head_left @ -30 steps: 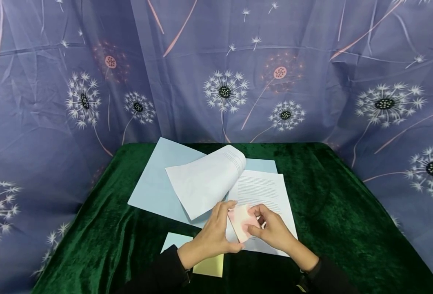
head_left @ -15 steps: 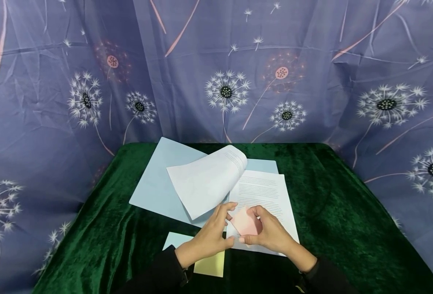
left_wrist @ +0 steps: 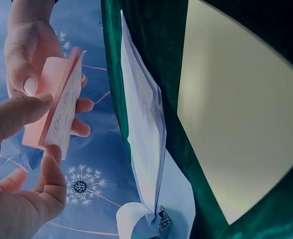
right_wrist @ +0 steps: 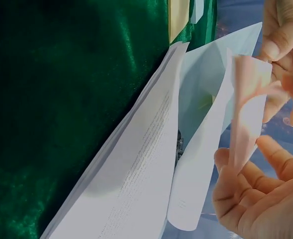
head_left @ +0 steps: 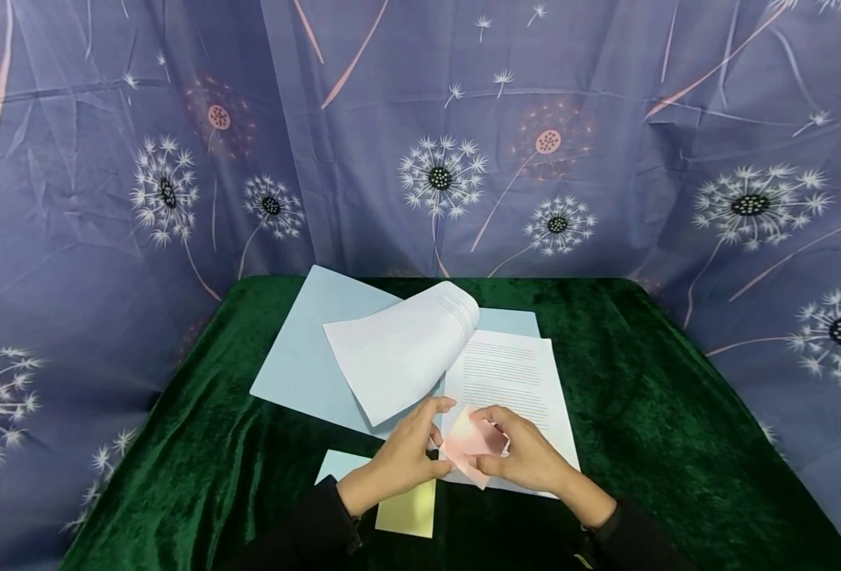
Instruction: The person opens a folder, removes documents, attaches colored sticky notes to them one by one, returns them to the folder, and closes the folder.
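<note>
Both hands hold a small pad of pink sticky notes [head_left: 472, 438] over the lower part of a printed page [head_left: 509, 369]. My right hand [head_left: 533, 454] grips its right side between thumb and fingers. At the opposite edge, the thumb and fingers of my left hand [head_left: 402, 450] pinch the paper. One pink sheet curls away from the pad in the right wrist view, near the left fingers [right_wrist: 291, 82]. A white face [left_wrist: 67, 112] with faint handwriting-like marks shows behind the pink in the left wrist view.
The printed pages lie in an open light blue folder [head_left: 295, 361] with a metal clip [right_wrist: 180, 144]. One sheet [head_left: 395, 349] is curled over to the left. A yellow paper [head_left: 409, 514] and a pale blue paper [head_left: 342, 464] lie near the left forearm on green velvet cloth [head_left: 677, 444].
The pink pad has turned in the hands, and a sheet now bends away toward the lower left. The right thumb and fingers have shifted their grip; the left hand has closed in on the pad's edge.
</note>
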`<move>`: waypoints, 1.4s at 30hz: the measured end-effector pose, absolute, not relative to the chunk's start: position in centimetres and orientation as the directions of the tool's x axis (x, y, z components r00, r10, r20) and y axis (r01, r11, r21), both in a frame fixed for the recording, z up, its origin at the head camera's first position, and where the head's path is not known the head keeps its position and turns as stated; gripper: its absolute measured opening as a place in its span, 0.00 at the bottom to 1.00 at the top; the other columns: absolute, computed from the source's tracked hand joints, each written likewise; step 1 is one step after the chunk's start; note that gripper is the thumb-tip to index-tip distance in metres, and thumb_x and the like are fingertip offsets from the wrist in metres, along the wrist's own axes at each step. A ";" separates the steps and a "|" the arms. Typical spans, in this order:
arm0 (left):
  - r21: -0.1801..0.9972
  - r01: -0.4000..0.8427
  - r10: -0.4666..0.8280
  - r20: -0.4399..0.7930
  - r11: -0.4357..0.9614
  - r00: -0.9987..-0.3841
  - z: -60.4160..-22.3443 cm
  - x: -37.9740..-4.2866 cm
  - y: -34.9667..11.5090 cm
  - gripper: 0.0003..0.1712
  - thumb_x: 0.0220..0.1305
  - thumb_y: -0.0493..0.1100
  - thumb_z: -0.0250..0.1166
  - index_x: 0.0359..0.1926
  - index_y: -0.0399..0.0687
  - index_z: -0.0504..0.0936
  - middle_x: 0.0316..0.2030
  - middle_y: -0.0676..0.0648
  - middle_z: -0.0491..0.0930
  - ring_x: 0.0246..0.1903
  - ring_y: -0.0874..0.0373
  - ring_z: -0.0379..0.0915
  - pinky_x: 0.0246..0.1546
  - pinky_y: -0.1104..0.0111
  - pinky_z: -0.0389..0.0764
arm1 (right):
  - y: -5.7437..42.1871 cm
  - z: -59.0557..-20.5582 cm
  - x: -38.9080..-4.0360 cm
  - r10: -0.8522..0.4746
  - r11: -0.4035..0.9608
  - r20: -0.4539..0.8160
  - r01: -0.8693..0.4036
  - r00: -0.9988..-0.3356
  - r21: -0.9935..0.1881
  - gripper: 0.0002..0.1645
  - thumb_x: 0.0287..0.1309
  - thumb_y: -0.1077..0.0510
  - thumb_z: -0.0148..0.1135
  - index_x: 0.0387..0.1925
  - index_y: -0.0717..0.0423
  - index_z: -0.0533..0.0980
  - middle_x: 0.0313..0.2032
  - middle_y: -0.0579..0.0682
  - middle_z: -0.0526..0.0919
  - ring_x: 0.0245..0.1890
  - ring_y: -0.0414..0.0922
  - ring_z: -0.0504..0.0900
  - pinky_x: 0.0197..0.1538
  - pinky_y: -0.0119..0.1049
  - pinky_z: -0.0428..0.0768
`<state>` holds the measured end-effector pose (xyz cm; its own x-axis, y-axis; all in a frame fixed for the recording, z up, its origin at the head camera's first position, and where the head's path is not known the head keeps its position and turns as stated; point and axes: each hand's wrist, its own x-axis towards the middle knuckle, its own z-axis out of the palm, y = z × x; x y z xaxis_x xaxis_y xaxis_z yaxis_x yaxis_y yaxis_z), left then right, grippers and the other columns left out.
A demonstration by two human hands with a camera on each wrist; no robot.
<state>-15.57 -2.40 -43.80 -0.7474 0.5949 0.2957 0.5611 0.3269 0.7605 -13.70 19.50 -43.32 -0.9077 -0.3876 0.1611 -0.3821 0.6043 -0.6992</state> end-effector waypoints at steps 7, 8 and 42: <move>0.813 0.489 0.579 0.243 0.316 -0.778 -44.4 -15.9 -2.3 0.41 0.43 0.27 0.72 0.59 0.42 0.64 0.46 0.43 0.73 0.24 0.65 0.68 0.23 0.74 0.73 | 19.5 -43.6 -13.9 -0.435 0.499 0.276 -0.485 -0.857 -0.719 0.09 0.51 0.67 0.62 0.31 0.50 0.76 0.40 0.46 0.77 0.36 0.42 0.74 0.31 0.35 0.75; 0.819 0.478 0.578 0.233 0.317 -0.782 -44.4 -15.9 -2.3 0.41 0.43 0.26 0.72 0.59 0.43 0.64 0.44 0.44 0.74 0.24 0.65 0.68 0.23 0.74 0.73 | 19.5 -43.6 -13.9 -0.432 0.496 0.284 -0.489 -0.856 -0.718 0.10 0.51 0.67 0.62 0.29 0.48 0.76 0.40 0.46 0.78 0.37 0.41 0.75 0.32 0.35 0.75; 0.836 0.417 0.524 0.190 0.357 -0.830 -44.7 -15.8 -2.8 0.14 0.55 0.30 0.61 0.44 0.40 0.75 0.24 0.57 0.73 0.19 0.66 0.68 0.20 0.72 0.71 | 18.9 -40.2 -13.1 -0.154 0.515 0.364 -0.389 -0.919 -0.764 0.06 0.52 0.69 0.64 0.23 0.60 0.77 0.20 0.47 0.77 0.23 0.40 0.70 0.32 0.35 0.70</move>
